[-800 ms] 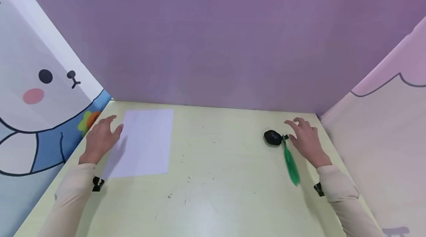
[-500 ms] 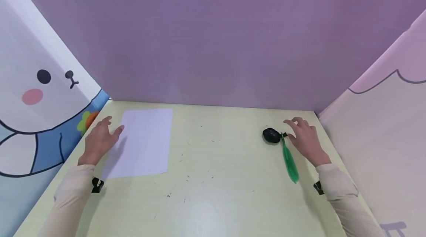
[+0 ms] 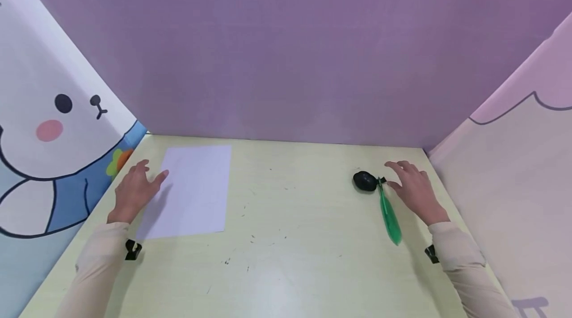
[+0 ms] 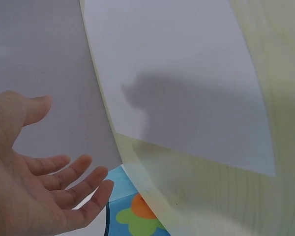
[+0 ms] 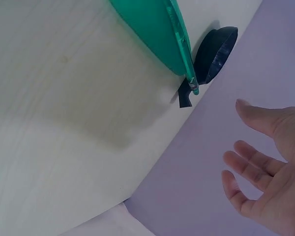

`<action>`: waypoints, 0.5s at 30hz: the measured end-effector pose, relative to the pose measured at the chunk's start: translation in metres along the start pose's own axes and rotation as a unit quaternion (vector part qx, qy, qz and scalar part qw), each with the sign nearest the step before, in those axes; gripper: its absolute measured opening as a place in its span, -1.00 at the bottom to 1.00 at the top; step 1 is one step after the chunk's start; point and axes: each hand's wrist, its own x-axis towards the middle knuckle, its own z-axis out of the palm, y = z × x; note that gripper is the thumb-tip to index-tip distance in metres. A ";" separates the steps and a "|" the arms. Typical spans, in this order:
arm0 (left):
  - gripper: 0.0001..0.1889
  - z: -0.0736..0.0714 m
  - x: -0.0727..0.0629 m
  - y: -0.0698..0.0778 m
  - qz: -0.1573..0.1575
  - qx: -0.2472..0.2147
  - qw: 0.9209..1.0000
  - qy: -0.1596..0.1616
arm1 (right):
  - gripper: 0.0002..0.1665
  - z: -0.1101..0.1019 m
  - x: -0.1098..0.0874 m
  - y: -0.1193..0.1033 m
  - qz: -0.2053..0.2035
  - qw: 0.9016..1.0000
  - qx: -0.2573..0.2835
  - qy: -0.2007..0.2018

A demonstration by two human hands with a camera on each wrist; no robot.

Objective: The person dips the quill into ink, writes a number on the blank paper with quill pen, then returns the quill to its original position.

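Note:
My left hand (image 3: 134, 194) hovers above the left edge of a white sheet of paper (image 3: 192, 194), fingers and thumb spread and relaxed, with nothing in it. In the left wrist view, the hand's shadow falls on the paper (image 4: 187, 59). At the right, my right hand (image 3: 415, 191) hangs loosely curved, holding nothing. Just left of it lie a small black cup-shaped thing (image 3: 365, 181) with a short stub, and a green leaf-shaped thing (image 3: 390, 219) with a narrow end. In the right wrist view, the green thing's narrow end (image 5: 191, 84) crosses the black stub (image 5: 185, 98).
The pale wooden table (image 3: 286, 258) has small dark marks. A purple wall (image 3: 286, 60) rises along its far edge. Printed panels flank it: a cartoon animal panel (image 3: 27, 60) on the left and a pink and cream panel (image 3: 527, 184) on the right.
My right hand has shifted slightly right, away from the black and green things. The left hand has dropped a little. The view has tilted slightly; the things on the table lie as before.

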 end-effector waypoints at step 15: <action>-0.05 0.001 -0.001 0.000 -0.019 0.000 1.000 -0.003 | -0.50 0.002 0.000 0.004 -0.036 0.999 0.031 0.007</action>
